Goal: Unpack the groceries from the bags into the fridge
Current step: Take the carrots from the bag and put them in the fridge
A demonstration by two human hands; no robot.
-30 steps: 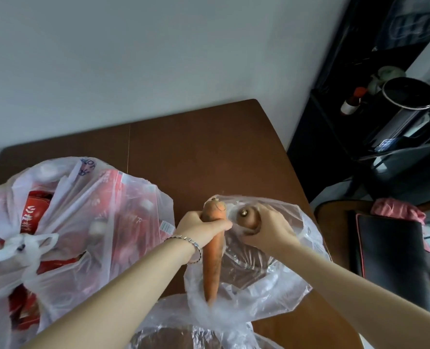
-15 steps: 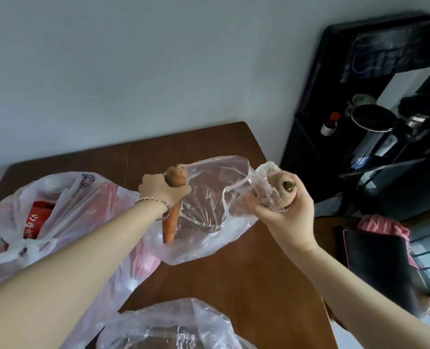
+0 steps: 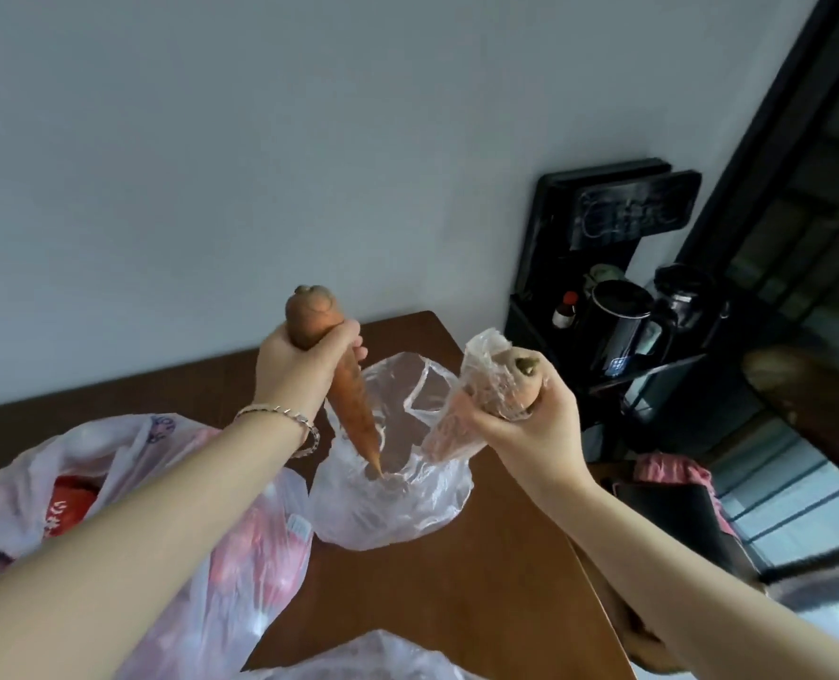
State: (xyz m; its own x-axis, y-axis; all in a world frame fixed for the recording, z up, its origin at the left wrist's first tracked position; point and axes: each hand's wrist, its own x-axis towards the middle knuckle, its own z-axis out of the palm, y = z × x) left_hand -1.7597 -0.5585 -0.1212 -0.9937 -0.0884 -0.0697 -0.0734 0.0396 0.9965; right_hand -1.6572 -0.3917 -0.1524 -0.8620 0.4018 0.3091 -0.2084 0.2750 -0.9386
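My left hand (image 3: 296, 370) grips the thick top of a bare orange carrot (image 3: 353, 409), held upright with its tip at the mouth of a clear plastic bag (image 3: 393, 503). My right hand (image 3: 520, 424) grips a second carrot (image 3: 486, 390) together with the bag's plastic wrapped over it. The bag hangs from that hand down to the brown wooden table (image 3: 457, 596). No fridge is in view.
A white and red grocery bag (image 3: 128, 507) with red packages lies on the table at the left. Another clear bag (image 3: 368, 655) sits at the near edge. A black rack (image 3: 599, 267) with a kettle and bottle stands to the right, beside a dark chair (image 3: 677, 512).
Both hands have risen. The left carrot has come up nearly out of the clear bag. My right hand still holds its carrot through the plastic, and the view has tilted up.
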